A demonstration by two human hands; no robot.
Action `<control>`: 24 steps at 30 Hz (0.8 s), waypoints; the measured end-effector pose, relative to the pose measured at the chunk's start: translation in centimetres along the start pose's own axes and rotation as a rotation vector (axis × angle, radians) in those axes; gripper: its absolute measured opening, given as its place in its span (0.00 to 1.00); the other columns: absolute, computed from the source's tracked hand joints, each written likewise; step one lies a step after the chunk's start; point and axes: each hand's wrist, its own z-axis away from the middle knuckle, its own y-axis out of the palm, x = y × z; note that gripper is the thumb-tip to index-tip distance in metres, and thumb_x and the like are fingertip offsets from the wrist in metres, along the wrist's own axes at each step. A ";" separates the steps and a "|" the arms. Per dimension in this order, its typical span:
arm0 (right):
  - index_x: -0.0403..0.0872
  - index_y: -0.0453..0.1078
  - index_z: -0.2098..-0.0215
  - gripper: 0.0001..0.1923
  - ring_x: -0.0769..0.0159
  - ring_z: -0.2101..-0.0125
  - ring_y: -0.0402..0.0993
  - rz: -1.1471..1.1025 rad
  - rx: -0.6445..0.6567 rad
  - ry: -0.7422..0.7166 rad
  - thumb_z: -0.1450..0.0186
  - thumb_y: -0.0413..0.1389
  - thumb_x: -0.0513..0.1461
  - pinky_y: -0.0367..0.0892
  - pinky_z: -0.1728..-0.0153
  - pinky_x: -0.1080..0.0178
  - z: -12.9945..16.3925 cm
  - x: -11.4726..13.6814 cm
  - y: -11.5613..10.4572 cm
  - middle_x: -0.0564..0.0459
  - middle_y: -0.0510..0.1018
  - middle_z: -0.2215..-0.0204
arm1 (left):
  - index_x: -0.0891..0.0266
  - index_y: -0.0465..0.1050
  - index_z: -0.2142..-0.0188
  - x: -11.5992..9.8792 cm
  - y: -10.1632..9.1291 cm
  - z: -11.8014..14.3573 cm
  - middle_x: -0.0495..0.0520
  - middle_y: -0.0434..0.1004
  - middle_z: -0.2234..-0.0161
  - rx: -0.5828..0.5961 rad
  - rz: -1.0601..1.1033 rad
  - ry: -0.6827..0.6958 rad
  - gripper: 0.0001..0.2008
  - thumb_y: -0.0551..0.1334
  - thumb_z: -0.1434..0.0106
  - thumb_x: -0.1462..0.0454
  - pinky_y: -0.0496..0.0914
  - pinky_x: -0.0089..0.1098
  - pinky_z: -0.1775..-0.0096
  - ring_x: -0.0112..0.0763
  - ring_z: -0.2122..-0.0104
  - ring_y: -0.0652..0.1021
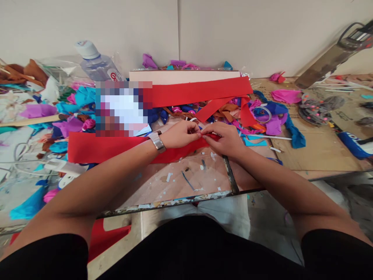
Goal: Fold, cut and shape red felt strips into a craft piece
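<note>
At frame centre, red strip (pixel 110 148): a long band of red fabric or paper lies flat on the worktable (pixel 189 179), running from the left-centre of the frame to the middle, where both hands meet on its right end.
Left hand (pixel 181 135): fingers closed in a pinch on the strip's end, thumb and forefinger pressed together; a metal wristwatch (pixel 157 140) sits on the wrist.
Right hand (pixel 225 140): likewise pinching the same end, fingertips touching those of the left hand.
Step in hand: judged from the paired pinch, the end of the strip is being folded or rolled between the fingertips.
Next move calls for: a firm, even grip from both hands so the fold stays straight, with the free length left lying flat on the table.
Upper centre: a second, wider red band (pixel 201 91) lies across a pale flat board (pixel 183 76), well apart from the hands.
Upper left: a clear plastic bottle (pixel 97 64) stands tilted among blue, purple and pink scraps (pixel 70 112).
Right of centre: a tape roll (pixel 261 114) rests on scraps near the right hand.
Hard to make out: the exact fold is hidden under the fingers; a blurred patch covers part of the upper-left clutter; the dark object at upper right is cut off by the frame edge.
</note>
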 end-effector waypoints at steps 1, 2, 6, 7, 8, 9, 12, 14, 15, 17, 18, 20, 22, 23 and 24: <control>0.51 0.82 0.57 0.05 0.56 0.57 0.86 0.009 0.001 -0.007 0.29 0.62 0.38 0.77 0.52 0.55 0.0 -0.1 0.0 0.49 0.89 0.59 | 0.63 0.76 0.65 0.0 0.0 0.0 0.49 0.78 0.70 -0.003 0.002 -0.004 0.13 0.62 0.33 0.55 0.66 0.32 0.62 0.29 0.69 0.72; 0.51 0.82 0.57 0.06 0.56 0.57 0.86 0.014 0.000 -0.011 0.29 0.62 0.38 0.77 0.52 0.54 0.0 -0.1 0.1 0.49 0.89 0.59 | 0.63 0.76 0.65 -0.1 0.0 0.0 0.49 0.78 0.70 -0.005 0.005 -0.007 0.13 0.62 0.33 0.56 0.66 0.32 0.62 0.29 0.69 0.72; 0.52 0.81 0.57 0.08 0.56 0.56 0.86 0.011 -0.015 -0.008 0.31 0.61 0.35 0.78 0.52 0.55 0.1 -0.4 0.2 0.50 0.89 0.58 | 0.63 0.75 0.66 0.0 0.0 0.0 0.48 0.76 0.71 -0.017 0.030 -0.024 0.12 0.61 0.32 0.57 0.65 0.32 0.62 0.28 0.70 0.70; 0.52 0.81 0.57 0.08 0.56 0.56 0.86 0.007 -0.021 -0.006 0.31 0.61 0.35 0.78 0.52 0.55 0.1 -0.4 0.2 0.50 0.89 0.58 | 0.63 0.75 0.67 0.1 0.0 -0.1 0.48 0.75 0.71 -0.017 0.036 -0.025 0.12 0.60 0.32 0.57 0.65 0.32 0.62 0.28 0.70 0.69; 0.52 0.81 0.56 0.08 0.56 0.56 0.86 0.002 -0.023 -0.003 0.31 0.61 0.35 0.78 0.51 0.55 0.2 -0.4 0.2 0.50 0.89 0.58 | 0.63 0.74 0.67 0.1 0.1 -0.1 0.49 0.75 0.71 -0.015 0.041 -0.023 0.13 0.60 0.31 0.57 0.65 0.32 0.62 0.28 0.70 0.69; 0.52 0.81 0.56 0.08 0.56 0.56 0.86 -0.005 -0.023 0.000 0.31 0.62 0.35 0.78 0.51 0.55 0.2 -0.4 0.2 0.50 0.89 0.58 | 0.63 0.74 0.67 0.2 0.1 -0.1 0.49 0.75 0.71 -0.012 0.047 -0.017 0.13 0.60 0.31 0.57 0.65 0.32 0.62 0.28 0.70 0.69; 0.52 0.81 0.56 0.06 0.57 0.57 0.86 -0.024 -0.015 0.003 0.30 0.62 0.37 0.78 0.52 0.55 0.1 -0.3 0.2 0.50 0.89 0.58 | 0.62 0.75 0.66 0.3 0.1 -0.1 0.49 0.76 0.69 0.001 0.056 0.002 0.13 0.60 0.31 0.55 0.66 0.32 0.61 0.29 0.69 0.71; 0.52 0.81 0.57 0.06 0.57 0.57 0.86 -0.028 -0.016 0.005 0.30 0.62 0.37 0.78 0.52 0.56 0.1 -0.1 0.1 0.50 0.89 0.58 | 0.62 0.75 0.65 0.3 0.1 -0.1 0.49 0.77 0.69 0.002 0.052 0.000 0.13 0.61 0.32 0.55 0.66 0.32 0.61 0.29 0.68 0.71; 0.52 0.81 0.57 0.06 0.57 0.58 0.86 -0.025 -0.017 0.007 0.30 0.62 0.37 0.78 0.52 0.56 0.1 -0.1 0.1 0.50 0.89 0.58 | 0.62 0.75 0.65 0.3 0.1 -0.1 0.49 0.77 0.69 0.001 0.049 -0.004 0.13 0.61 0.32 0.55 0.66 0.32 0.61 0.29 0.69 0.71; 0.52 0.81 0.57 0.07 0.57 0.57 0.86 -0.016 -0.012 0.016 0.30 0.62 0.36 0.78 0.52 0.55 0.1 -0.1 0.1 0.50 0.89 0.58 | 0.63 0.76 0.65 0.2 0.1 -0.1 0.49 0.77 0.70 -0.005 0.046 -0.013 0.13 0.62 0.33 0.55 0.66 0.32 0.61 0.29 0.69 0.71; 0.52 0.82 0.57 0.07 0.56 0.57 0.86 -0.012 -0.007 0.021 0.30 0.62 0.36 0.78 0.52 0.55 0.1 -0.1 0.1 0.50 0.89 0.58 | 0.63 0.76 0.65 0.2 0.1 -0.1 0.49 0.77 0.70 -0.007 0.046 -0.017 0.13 0.62 0.33 0.55 0.66 0.32 0.62 0.29 0.69 0.71; 0.52 0.82 0.57 0.07 0.56 0.56 0.86 -0.006 -0.002 0.027 0.30 0.62 0.37 0.78 0.51 0.54 0.1 -0.2 0.2 0.50 0.89 0.58 | 0.63 0.76 0.66 0.2 0.1 -0.1 0.49 0.77 0.70 -0.009 0.044 -0.020 0.13 0.63 0.33 0.55 0.66 0.32 0.62 0.28 0.69 0.71; 0.52 0.82 0.57 0.07 0.55 0.56 0.86 0.001 -0.004 0.031 0.30 0.62 0.37 0.78 0.51 0.54 0.2 -0.3 0.2 0.49 0.89 0.58 | 0.63 0.76 0.66 0.2 0.0 -0.1 0.49 0.77 0.70 -0.006 0.048 -0.021 0.13 0.62 0.32 0.55 0.66 0.31 0.62 0.28 0.69 0.72; 0.52 0.82 0.57 0.07 0.55 0.56 0.86 0.005 -0.007 0.029 0.30 0.61 0.37 0.78 0.50 0.54 0.2 -0.4 0.2 0.49 0.89 0.58 | 0.63 0.76 0.66 0.3 0.0 -0.2 0.49 0.78 0.70 -0.005 0.052 -0.022 0.13 0.62 0.32 0.55 0.66 0.31 0.61 0.28 0.69 0.72; 0.52 0.82 0.57 0.07 0.56 0.56 0.86 0.008 -0.012 0.025 0.30 0.61 0.37 0.78 0.50 0.54 0.2 -0.4 0.3 0.49 0.89 0.58 | 0.63 0.76 0.66 0.3 0.0 -0.2 0.49 0.78 0.69 -0.005 0.056 -0.023 0.13 0.61 0.32 0.55 0.66 0.31 0.61 0.28 0.69 0.72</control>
